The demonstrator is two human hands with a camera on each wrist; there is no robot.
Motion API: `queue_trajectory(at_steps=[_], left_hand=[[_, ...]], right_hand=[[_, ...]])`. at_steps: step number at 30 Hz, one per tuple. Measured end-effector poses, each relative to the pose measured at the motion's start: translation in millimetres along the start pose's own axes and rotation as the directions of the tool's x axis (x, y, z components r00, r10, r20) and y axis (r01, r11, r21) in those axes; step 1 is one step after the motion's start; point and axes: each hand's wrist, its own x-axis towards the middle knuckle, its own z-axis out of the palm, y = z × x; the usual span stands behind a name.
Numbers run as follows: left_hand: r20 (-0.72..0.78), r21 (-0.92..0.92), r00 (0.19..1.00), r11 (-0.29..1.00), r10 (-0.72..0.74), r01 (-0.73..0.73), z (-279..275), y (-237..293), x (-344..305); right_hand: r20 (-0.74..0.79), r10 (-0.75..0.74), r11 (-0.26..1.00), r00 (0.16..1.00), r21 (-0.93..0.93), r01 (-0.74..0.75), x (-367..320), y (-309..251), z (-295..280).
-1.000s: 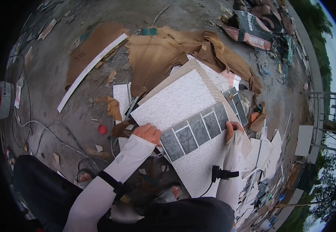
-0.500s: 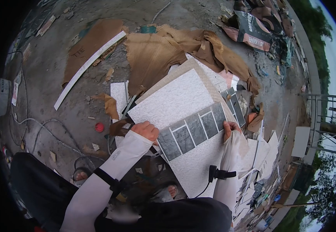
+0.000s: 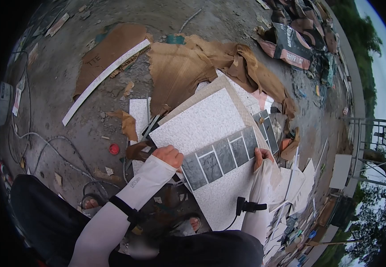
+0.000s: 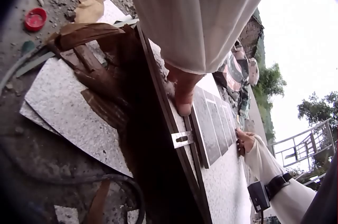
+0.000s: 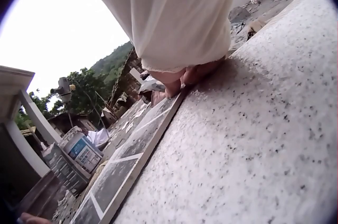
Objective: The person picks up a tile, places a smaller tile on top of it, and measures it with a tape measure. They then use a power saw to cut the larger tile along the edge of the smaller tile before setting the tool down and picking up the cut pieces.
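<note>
A dark grey tile strip point(image 3: 217, 158) with white lines lies across a stack topped by a speckled white tile point(image 3: 199, 116). At the strip's left end, my left hand point(image 3: 168, 156) has curled fingers. Its thumb point(image 4: 184, 100) is down at the strip's end in the left wrist view, while the sleeve hides most other fingers. A small slotted metal piece point(image 4: 182, 139) sticks out at the stack's edge below that thumb. My right hand point(image 3: 262, 159) pinches the strip's right end. The strip stands slightly proud of the white surface in the right wrist view.
Torn brown cardboard point(image 3: 182, 66) lies behind the stack. A long white strip point(image 3: 106, 82), a red cap point(image 3: 114, 149) and a looped cable point(image 3: 64, 149) are on the ground at left. Broken tile pieces point(image 3: 297, 189) and another grey patterned tile point(image 3: 266, 129) lie at right.
Both hands keep their places at the strip's two ends. The head view has shifted slightly; the strip shows no clear movement on the white tile.
</note>
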Motion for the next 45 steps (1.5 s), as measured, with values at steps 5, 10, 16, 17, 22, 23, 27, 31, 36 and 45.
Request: queue_trajectory(at_steps=[5,10,16,17,22,23,27,31,36,45], left_hand=[[-0.032,0.038,0.999,0.999,0.021,-0.019,2,0,-1],[-0.031,0.049,0.999,0.999,0.013,-0.012,5,0,-2],[-0.032,0.036,0.999,0.999,0.006,-0.005,5,0,-3],[-0.023,0.027,1.000,1.000,-0.007,0.007,5,1,-5],[0.003,-0.042,1.000,0.999,-0.027,0.027,-1,0,-6],[0.002,-0.063,1.000,0.998,-0.027,0.027,0,-2,-6],[0.372,-0.056,0.926,0.995,-0.061,0.088,-24,-17,10],[0.297,-0.117,0.955,0.993,0.023,0.012,-71,-9,71],[0.517,0.029,0.769,0.890,0.376,-0.455,-46,40,127],[0.859,0.180,0.491,0.810,0.147,-0.558,-18,96,166]], right_hand=[[-0.021,-0.031,0.999,0.999,0.019,0.032,0,5,2],[-0.017,0.003,1.000,1.000,0.023,-0.003,0,6,2],[-0.002,-0.015,1.000,1.000,0.019,0.015,-1,-2,0],[-0.004,-0.007,1.000,1.000,0.020,0.007,-1,-4,-1],[0.010,0.015,0.999,1.000,-0.044,-0.014,-5,-18,-4],[0.014,0.015,0.999,1.000,-0.050,-0.015,-5,-20,-4],[-0.077,0.125,0.992,0.989,0.024,-0.123,-26,-25,-18],[-0.194,0.232,0.917,0.953,0.370,-0.148,-149,13,-55],[-0.247,0.537,0.812,0.807,0.411,-0.415,-351,45,-84],[-0.340,0.843,0.538,0.417,0.495,-0.682,-658,-3,-52]])
